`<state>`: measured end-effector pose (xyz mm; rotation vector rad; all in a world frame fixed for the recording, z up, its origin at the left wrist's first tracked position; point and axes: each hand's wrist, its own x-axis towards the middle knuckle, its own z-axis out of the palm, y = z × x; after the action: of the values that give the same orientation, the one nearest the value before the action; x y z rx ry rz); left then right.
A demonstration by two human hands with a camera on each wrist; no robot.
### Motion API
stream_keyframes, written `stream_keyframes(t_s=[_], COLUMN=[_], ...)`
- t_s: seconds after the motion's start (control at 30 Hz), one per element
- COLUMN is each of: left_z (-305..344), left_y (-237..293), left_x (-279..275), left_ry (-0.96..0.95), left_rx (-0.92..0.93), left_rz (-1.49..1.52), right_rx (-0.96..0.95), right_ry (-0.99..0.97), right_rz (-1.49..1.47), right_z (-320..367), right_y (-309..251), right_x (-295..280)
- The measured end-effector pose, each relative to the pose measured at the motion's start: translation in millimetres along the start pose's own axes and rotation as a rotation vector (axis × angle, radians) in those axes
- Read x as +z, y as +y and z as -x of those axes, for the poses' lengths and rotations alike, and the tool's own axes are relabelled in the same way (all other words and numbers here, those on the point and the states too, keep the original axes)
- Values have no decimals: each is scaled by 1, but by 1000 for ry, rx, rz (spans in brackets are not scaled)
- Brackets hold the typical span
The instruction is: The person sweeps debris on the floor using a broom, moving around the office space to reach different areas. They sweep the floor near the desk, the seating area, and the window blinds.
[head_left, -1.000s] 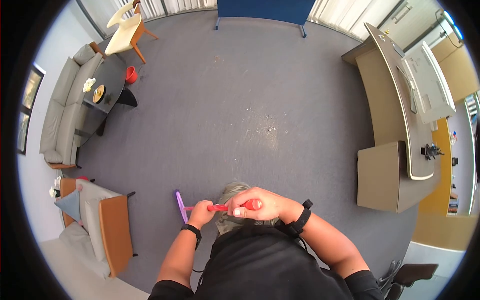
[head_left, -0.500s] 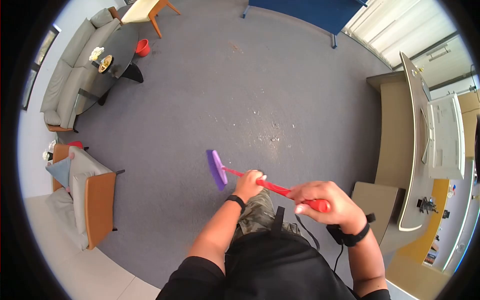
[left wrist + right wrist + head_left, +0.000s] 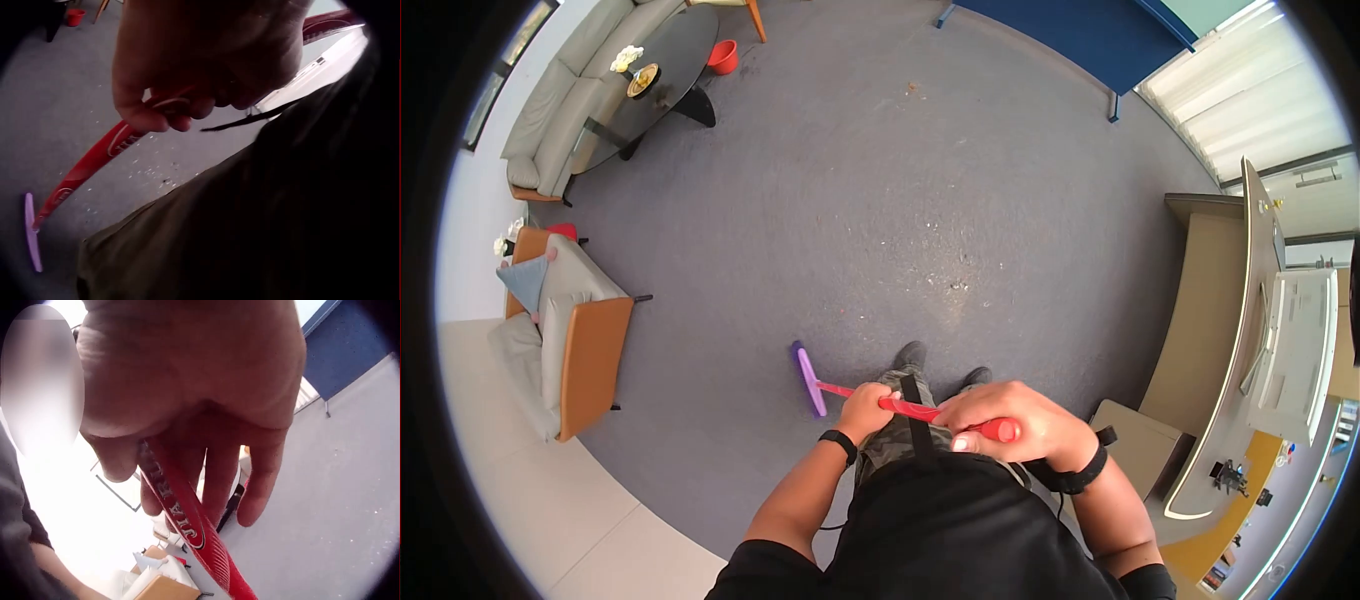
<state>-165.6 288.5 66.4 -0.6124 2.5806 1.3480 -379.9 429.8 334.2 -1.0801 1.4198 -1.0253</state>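
**Red broom gripped in both hands, crumbs not yet gathered**

Pale crumbs lie scattered on the grey carpet, and everything else is placed from them. The broom is well apart from the crumbs, on the person's side of them. Its purple head is down by the carpet, nearer the person than the crumbs and off to their left. I cannot tell whether the bristles touch the carpet. The red handle slants back from the head across the person's body.

The left hand grips the handle partway down, its fingers curled tightly round the shaft. The right hand holds the top end, its fingers wrapped over the lettered grip.

Judging by how things lie, the sweeping looks barely begun. The crumbs are spread loosely rather than drawn into one heap, and no dustpan shows. Gathering the crumbs and lifting them off the carpet seem left to do.
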Motion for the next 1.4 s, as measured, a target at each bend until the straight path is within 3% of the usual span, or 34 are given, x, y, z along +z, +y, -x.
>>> stream_keyframes(t_s=[0.07, 0.13, 0.27, 0.37, 0.47, 0.57, 0.63, 0.73, 0.83, 0.93, 1.1, 1.17, 1.33, 1.4], left_z=[-6, -49, -116, -117, -95, -58, -35, -27, -76, -125, -114, -100, -33, -19], left_y=[1, 33, 91, 129, 141, 118, 75, 37, 75, 115, 165, 159, 98, 76], left_x=[12, 21, 21, -2, -16, -22, -1, 24, 34, 33, -8, -15, -26, -27], left_ry=[-54, 90, 190, 228, 274, 228, 178, 63, 80, 126, 110, 158, 76, -126], left_rx=[12, 190, 264, 245, 266, 122, 10, 49, 167, 319, 331, 330, 157, 44], left_rz=[27, 181, 184, 242, 203, 132, 81, 128, 192, 230, 218, 184, 71, 27], right_rx=[41, 21, 36, -124, -145, -110, -84, -19, 59, 8, -179, -172, -158, -108], right_ry=[-5, 111, 124, 94, 51, 89, 70, -3, 153, 192, 136, 163, 194, 153], right_rz=[53, 192, 459, 507, 410, 201, 78, 98, 230, 407, 433, 360, 88, 14], right_z=[4, 17, 28, 35, 46, 38, 25, 17, 35, 50, 62, 64, 43, 31], right_y=[-12, -34, -81, -97, -105, -77, -47, -36, -56, -76, -103, -101, -59, -49], right_x=[-7, -27, -54, -70, -82, -73, -56, -42, -53, -66, -73, -72, -47, -38])
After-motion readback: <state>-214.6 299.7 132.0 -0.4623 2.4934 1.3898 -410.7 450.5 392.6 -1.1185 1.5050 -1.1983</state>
